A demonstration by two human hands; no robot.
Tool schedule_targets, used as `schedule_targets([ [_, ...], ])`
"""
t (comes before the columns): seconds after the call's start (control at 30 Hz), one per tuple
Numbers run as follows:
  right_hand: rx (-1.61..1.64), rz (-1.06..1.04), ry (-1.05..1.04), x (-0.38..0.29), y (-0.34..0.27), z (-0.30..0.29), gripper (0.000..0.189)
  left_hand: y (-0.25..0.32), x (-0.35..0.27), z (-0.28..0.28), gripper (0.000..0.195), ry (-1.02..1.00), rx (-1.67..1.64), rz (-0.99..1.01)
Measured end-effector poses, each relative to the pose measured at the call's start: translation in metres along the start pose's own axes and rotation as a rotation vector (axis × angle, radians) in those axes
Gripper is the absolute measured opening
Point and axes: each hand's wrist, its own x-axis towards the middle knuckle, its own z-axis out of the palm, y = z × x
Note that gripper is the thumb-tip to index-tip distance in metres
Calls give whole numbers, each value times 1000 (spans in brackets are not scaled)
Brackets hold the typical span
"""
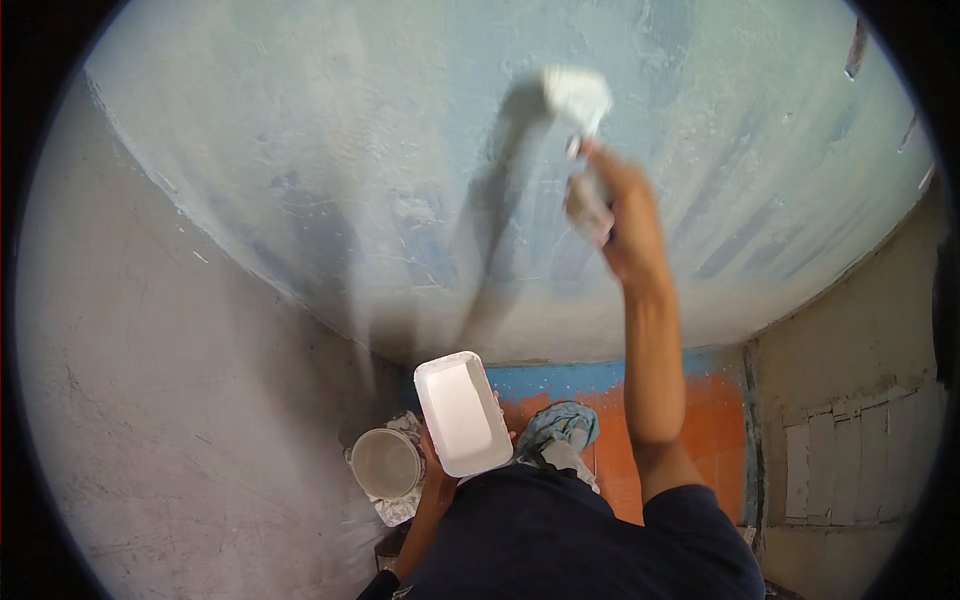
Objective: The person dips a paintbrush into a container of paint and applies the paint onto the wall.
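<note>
My right hand (634, 217) grips the handle of a paintbrush (576, 94) and is raised in front of the wall. The brush's broad whitish head is blurred, and whether it touches the wall I cannot tell. Ahead, the wall (420, 135) has uneven, streaky pale paint over blue-grey patches. My left hand (433, 454) supports a shallow white rectangular tray (463, 412) at waist height, its fingertips showing along the right side. White paint appears to lie inside the tray; the palm is hidden beneath it.
A pale plastic bucket (385, 463) stands at lower left on a paint-spattered surface. Bunched blue-grey cloth (562, 427) lies low before me. Orange floor (697, 442) meets a blue strip (559, 380) at the wall's foot. Grey walls (150, 337) close in on both sides.
</note>
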Motion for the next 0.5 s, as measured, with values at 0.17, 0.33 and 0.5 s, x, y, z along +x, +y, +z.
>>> schedule_targets([
  [0.17,-67,-33,32,25,3,-3,35,-1,0,3,105,-45,11,-56],
  [0.33,-286,211,463,-53,253,-131,35,4,1,-22,102,-58,98,-20],
  [0.5,72,896,380,-116,322,-184,25,5,-7,-11,103,-185,-85,85],
])
